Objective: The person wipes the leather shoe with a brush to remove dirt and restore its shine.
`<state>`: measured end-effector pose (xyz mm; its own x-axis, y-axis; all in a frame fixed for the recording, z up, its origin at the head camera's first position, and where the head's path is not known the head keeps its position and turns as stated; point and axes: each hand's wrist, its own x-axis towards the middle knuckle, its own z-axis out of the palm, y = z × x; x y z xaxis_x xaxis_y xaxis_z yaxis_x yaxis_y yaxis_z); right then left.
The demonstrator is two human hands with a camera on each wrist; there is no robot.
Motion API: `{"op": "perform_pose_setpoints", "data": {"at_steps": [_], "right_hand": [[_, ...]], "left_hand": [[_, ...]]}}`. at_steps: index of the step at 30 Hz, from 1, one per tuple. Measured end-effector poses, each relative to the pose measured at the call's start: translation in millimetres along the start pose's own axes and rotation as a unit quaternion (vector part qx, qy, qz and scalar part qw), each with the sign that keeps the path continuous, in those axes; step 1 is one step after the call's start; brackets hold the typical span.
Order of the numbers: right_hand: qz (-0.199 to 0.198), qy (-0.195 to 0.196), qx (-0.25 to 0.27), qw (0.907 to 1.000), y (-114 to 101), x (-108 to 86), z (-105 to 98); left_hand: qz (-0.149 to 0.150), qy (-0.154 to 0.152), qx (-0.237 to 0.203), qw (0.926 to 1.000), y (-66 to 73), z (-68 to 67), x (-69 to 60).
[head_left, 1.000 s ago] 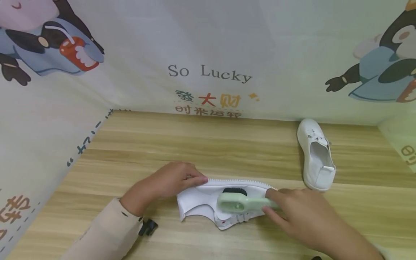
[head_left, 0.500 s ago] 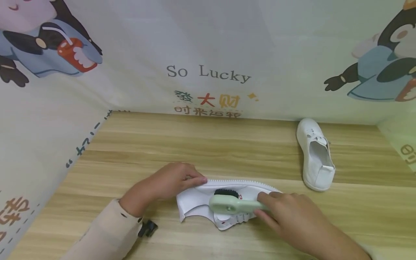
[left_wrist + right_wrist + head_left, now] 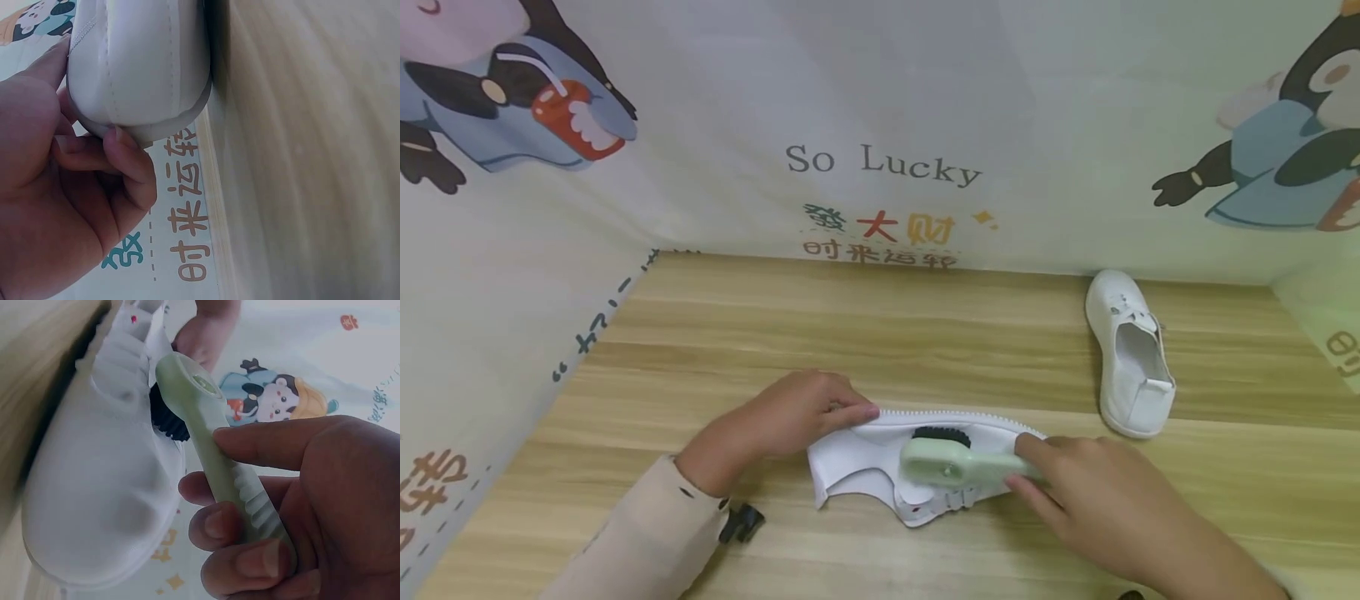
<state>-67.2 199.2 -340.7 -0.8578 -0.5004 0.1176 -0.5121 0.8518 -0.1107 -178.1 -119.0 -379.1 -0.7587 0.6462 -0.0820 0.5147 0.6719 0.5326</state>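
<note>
A white shoe point(image 3: 853, 457) lies on its side, its sole edge facing away from me. My left hand point(image 3: 801, 412) holds it near the heel; in the left wrist view, thumb and curled fingers grip the sole edge behind the heel point(image 3: 140, 69). My right hand point(image 3: 1101, 492) grips the handle of a pale green brush point(image 3: 934, 462). The brush's black bristles point(image 3: 165, 415) rest against the shoe's side upper, as the right wrist view shows. Fingers point(image 3: 231, 556) wrap round the ribbed handle, with the shoe's toe point(image 3: 94, 487) beside them.
The other white shoe point(image 3: 1131, 358) stands upright at the back right of the wooden table point(image 3: 850, 333), near the printed backdrop point(image 3: 1037, 192). A small black clip-like piece point(image 3: 743, 523) sits beside my left sleeve point(image 3: 647, 533).
The brush slid left along the shoe's side half a second ago, then came back right to about where it began. My left hand and both shoes stay in place.
</note>
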Motion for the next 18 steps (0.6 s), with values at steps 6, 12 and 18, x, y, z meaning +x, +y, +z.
{"op": "perform_pose_setpoints", "data": {"at_steps": [6,12,18], "right_hand": [[0.012,-0.002,0.001,0.9999,5.3,-3.2,-9.1],[0.021,-0.002,-0.013,0.9997,9.6,-3.6,-14.7],[0.011,0.004,-0.016,0.9998,8.3,-1.9,-13.1]], "left_hand": [[-0.001,-0.004,-0.001,1.0,0.8,-0.5,-0.3],[-0.007,0.005,0.0,1.0,1.4,-3.0,1.0],[-0.002,0.0,0.003,1.0,1.3,-3.3,0.8]]}}
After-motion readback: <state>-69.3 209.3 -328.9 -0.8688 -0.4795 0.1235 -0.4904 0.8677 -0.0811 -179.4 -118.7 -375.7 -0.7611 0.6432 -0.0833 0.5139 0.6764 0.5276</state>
